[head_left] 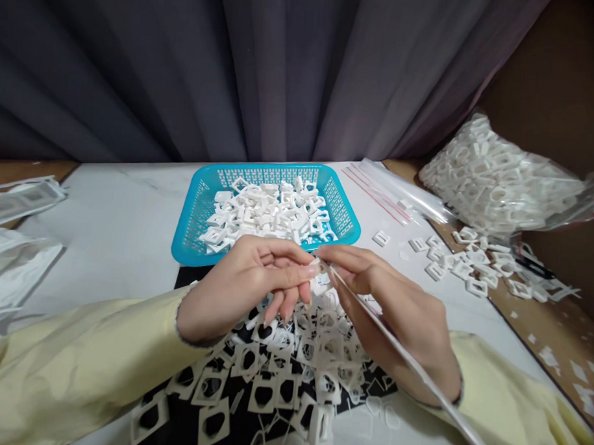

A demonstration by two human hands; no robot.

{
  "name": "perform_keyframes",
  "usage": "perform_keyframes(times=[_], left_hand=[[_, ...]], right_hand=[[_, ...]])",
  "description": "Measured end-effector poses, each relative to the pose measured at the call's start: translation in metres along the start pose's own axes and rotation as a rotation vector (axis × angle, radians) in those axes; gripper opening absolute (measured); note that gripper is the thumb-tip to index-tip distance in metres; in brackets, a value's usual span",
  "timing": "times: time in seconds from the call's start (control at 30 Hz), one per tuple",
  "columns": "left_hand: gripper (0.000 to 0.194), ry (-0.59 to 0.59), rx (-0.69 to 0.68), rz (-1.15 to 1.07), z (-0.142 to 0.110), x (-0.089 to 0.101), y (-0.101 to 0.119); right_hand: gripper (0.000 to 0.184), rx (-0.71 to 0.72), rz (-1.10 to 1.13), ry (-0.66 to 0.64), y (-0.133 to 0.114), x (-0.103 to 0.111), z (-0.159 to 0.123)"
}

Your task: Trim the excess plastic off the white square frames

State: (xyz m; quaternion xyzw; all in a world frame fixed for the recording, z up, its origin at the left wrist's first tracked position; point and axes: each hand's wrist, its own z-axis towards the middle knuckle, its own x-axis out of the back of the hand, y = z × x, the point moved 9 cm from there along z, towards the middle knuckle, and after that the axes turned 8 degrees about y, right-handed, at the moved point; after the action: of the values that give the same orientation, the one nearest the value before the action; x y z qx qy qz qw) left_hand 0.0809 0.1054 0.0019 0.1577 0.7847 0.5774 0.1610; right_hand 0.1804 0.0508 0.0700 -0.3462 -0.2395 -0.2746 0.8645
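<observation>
My left hand [256, 279] pinches a small white plastic piece [317, 267] between thumb and fingertips. Close beside it, my right hand [396, 310] is closed round a long, thin white strip [409, 361], whose upper end meets the piece. The strip slants down past my right wrist to the lower edge of the view. Most of the white piece is covered by my fingers. Under both hands, white cut-out frames and scraps [249, 360] lie spread over a black mat [173, 418].
Behind my hands stands a blue basket [183, 235] of white plastic pieces. Clear zip bags [400, 187] lie right of it. A bulging bag of white parts [508, 171] and loose white frames [476, 287] are at the right. Plastic packaging [17, 265] lies left.
</observation>
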Motion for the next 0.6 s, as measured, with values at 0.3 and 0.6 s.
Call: perform_keyframes(times=[0.3, 0.6], left_hand=[[0.011, 0.072, -0.093, 0.194, 0.005, 0.009, 0.017], [0.037, 0.257, -0.251, 0.511, 0.034, 0.053, 0.034]], right_hand=[[0.017, -0.106, -0.065, 0.22, 0.01, 0.032, 0.01], [0.016, -0.229, -0.231, 0.44, 0.02, 0.084, 0.012]])
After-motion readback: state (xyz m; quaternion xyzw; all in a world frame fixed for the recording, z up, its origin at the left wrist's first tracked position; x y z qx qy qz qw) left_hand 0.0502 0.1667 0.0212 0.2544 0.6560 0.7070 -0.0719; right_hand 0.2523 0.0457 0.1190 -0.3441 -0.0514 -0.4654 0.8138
